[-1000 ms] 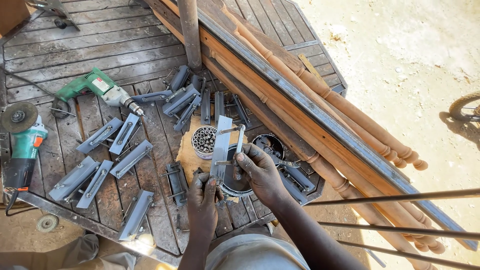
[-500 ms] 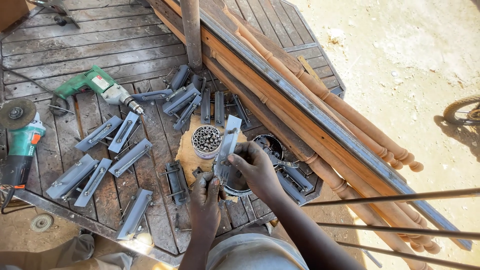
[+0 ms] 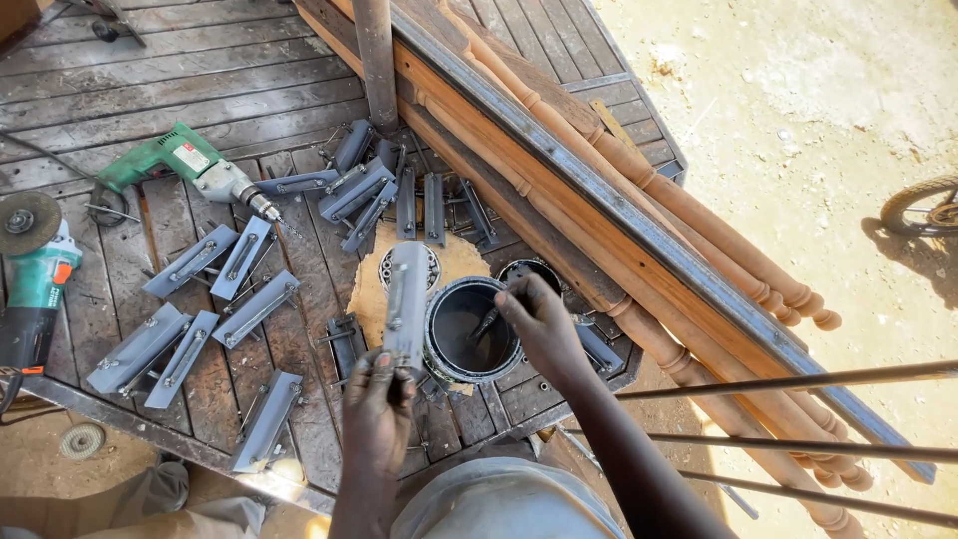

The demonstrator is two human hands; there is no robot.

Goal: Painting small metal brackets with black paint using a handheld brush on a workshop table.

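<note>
While both hands are working over the wooden tabletop (image 3: pixel 200 70), the entries are running as follows.
Left hand (image 3: pixel 377 399): fingers are closing round the lower end of a grey metal bracket (image 3: pixel 406 299), holding it upright just left of the can.
Right hand (image 3: pixel 539 324): fingers are pinching a thin brush (image 3: pixel 486 324), its tip dipping inside the can.
Can (image 3: pixel 469 334): round, dark inside, sitting on the tabletop between the hands, touching a tan board (image 3: pixel 367 289).
Brackets (image 3: pixel 215 299): many more are lying flat to the left.
Drill (image 3: pixel 185 165): green, lying upper left.
Grinder (image 3: pixel 35 269): lying at the left edge.
Turned posts (image 3: pixel 699 220): leaning along the right side.
</note>
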